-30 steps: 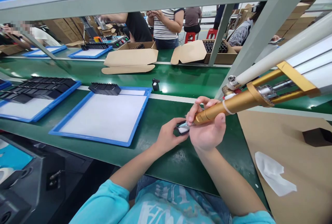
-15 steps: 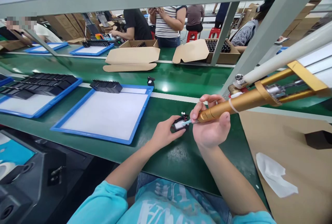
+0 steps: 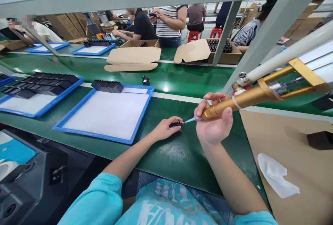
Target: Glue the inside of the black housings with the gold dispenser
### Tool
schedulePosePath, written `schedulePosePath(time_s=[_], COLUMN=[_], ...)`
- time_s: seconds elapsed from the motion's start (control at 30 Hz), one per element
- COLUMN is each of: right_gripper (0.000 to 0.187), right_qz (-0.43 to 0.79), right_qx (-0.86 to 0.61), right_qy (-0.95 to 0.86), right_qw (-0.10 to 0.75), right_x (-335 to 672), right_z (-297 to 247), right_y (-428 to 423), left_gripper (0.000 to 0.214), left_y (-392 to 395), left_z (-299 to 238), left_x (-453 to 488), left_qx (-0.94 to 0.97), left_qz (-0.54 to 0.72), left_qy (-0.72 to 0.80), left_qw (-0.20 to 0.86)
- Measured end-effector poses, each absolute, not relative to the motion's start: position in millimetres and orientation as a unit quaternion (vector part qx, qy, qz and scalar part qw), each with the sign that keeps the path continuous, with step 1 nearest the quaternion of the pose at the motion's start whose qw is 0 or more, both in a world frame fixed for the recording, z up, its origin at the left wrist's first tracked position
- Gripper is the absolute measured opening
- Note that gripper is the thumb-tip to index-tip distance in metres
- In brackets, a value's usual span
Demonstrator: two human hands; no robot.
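Pinching a small black part (image 3: 175,125) against the green belt (image 3: 182,155), my left hand (image 3: 166,129) lies curled over it, fingers closed on its top edge; the part is dark and flat, mostly hidden under my fingers. Just to its right, my right hand (image 3: 214,126) is wrapped tight round a gold dispenser gun (image 3: 234,103), whose pale tip points at the part with a slight gap between them. Left of my left hand lies a blue-rimmed tray (image 3: 135,127) with a white floor, bare except for a row of black parts (image 3: 107,86) along its far edge. Further left, a second blue tray (image 3: 52,105) carries several rows of the same black pieces. Beyond my hands a lone black piece (image 3: 145,80) stands on the belt, and open cardboard boxes (image 3: 221,53) hold dark items packed upright. Right of my right hand, a brown cardboard sheet (image 3: 299,148) bears a crumpled white wipe (image 3: 275,178).
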State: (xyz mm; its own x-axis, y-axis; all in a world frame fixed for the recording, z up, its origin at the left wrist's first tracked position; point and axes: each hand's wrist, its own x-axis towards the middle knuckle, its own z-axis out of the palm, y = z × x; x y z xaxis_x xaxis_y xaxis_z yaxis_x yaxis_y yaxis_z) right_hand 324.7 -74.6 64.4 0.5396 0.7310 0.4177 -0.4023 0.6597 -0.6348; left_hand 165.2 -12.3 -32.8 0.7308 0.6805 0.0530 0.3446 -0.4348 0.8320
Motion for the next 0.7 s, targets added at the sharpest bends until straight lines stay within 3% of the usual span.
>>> schedulePosePath(time_s=[0.27, 0.7], right_gripper=[0.032, 0.031], right_qz=[0.341, 0.343], right_qx=[-0.249, -0.247], right_qy=[-0.345, -0.344], right_qw=[0.838, 0.838], right_x=[324.9, 326.6], right_z=[64.4, 63.0], right_y=[-75.4, -74.0], left_gripper=[0.032, 0.026], left_y=[-14.8, -26.7], left_z=[-37.9, -49.1], left_x=[160.5, 158.2], left_qx=[0.922, 0.898], left_qz=[0.203, 0.235], left_qy=[0.246, 0.323], left_qw=[0.22, 0.186])
